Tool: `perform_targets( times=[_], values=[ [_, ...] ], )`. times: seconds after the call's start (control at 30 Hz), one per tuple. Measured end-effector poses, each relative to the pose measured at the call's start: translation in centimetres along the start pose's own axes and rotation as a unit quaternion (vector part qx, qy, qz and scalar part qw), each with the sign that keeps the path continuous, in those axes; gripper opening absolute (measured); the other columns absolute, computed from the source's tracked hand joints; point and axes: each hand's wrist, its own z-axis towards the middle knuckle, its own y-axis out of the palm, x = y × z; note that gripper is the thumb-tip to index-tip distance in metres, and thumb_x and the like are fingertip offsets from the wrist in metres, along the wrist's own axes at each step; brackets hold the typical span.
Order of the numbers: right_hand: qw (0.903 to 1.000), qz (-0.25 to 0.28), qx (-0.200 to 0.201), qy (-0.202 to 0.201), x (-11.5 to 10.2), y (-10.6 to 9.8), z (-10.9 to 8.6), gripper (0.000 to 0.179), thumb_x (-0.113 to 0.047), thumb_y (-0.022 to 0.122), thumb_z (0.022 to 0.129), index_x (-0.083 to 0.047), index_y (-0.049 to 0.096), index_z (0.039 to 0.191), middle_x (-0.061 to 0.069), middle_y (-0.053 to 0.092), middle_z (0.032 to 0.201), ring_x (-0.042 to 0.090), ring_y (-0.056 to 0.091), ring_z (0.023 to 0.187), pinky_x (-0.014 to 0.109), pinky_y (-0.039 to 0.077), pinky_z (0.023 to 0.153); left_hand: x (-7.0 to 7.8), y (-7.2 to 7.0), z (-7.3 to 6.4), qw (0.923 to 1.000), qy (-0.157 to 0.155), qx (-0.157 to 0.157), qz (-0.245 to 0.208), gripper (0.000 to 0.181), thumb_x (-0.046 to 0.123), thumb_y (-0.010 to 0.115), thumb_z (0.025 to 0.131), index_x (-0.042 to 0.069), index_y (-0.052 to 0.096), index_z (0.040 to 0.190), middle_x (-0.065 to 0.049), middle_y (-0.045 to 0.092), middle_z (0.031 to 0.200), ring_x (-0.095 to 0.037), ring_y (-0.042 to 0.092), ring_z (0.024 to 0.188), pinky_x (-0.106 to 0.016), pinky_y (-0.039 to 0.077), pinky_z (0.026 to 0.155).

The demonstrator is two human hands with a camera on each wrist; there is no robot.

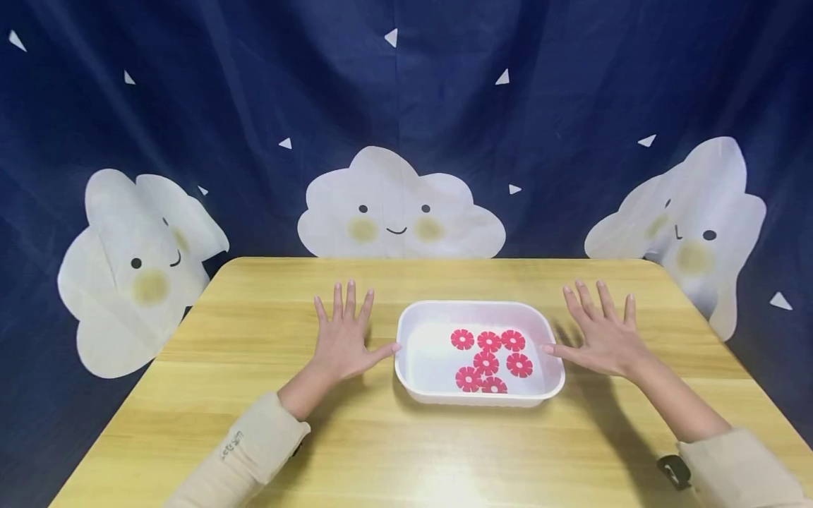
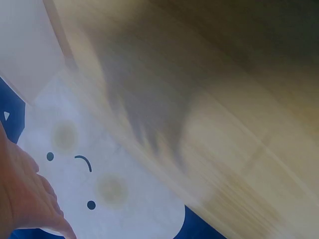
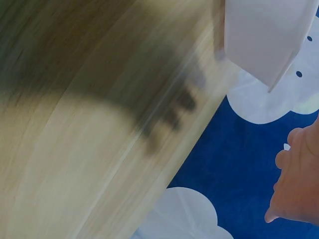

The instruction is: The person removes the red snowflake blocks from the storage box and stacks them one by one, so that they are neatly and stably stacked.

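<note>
A white rectangular plastic tub (image 1: 444,399) sits on the table with several red notched, flower-shaped discs (image 1: 519,365) lying loose in its right half. My left hand (image 1: 343,342) is spread at the tub's left side, fingers straight, its thumb tip at the rim. On the other side my right hand (image 1: 606,339) is spread likewise, its thumb reaching over the right rim. Whether either thumb presses on the tub I cannot tell. Both hands hold nothing. In the left wrist view the tub's outer wall (image 2: 30,45) shows, and the right wrist view shows its opposite end (image 3: 266,35).
The light wood table (image 1: 406,451) has rounded far corners. Behind it hangs a dark blue curtain (image 1: 444,92) printed with white smiling clouds (image 1: 400,197) and small triangles. A black strap piece (image 1: 675,471) shows by the right sleeve (image 1: 739,469).
</note>
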Motion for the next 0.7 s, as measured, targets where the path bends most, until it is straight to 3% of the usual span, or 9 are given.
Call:
perform_targets(
  times=[0.43,0.57,0.7],
  values=[
    [1.0,0.006,0.0,-0.001,0.36,0.07,-0.62,0.108,-0.068,0.057,0.074,-0.004,0.011,0.148,0.023,0.004,0.154,0.046,-0.012,0.139,0.072,-0.015,0.101,0.18,-0.44,-0.14,0.9999,0.009,-0.013,0.004,0.1,0.077,0.044,0.073,0.012,0.025,0.147,-0.023,0.01,0.153,-0.042,-0.001,0.142,-0.069,0.0,0.108],
    [0.9993,0.024,0.018,-0.021,0.35,-0.22,-0.87,0.107,-0.063,0.061,0.074,-0.005,0.01,0.149,0.02,0.005,0.155,0.041,-0.012,0.141,0.068,-0.012,0.106,0.32,-0.51,-0.04,0.9981,0.043,-0.005,-0.042,0.097,0.073,0.047,0.075,0.009,0.028,0.146,-0.023,0.014,0.152,-0.042,0.004,0.141,-0.063,0.006,0.112],
    [0.996,0.054,0.036,-0.061,0.33,-0.3,-0.88,0.109,-0.056,0.067,0.072,-0.002,0.011,0.148,0.022,0.008,0.154,0.038,-0.007,0.143,0.063,0.0,0.111,0.6,-0.59,-0.02,0.9915,0.07,0.008,-0.11,0.097,0.073,0.047,0.076,0.005,0.032,0.143,-0.022,0.023,0.15,-0.042,0.014,0.14,-0.056,0.014,0.114]
  ],
)
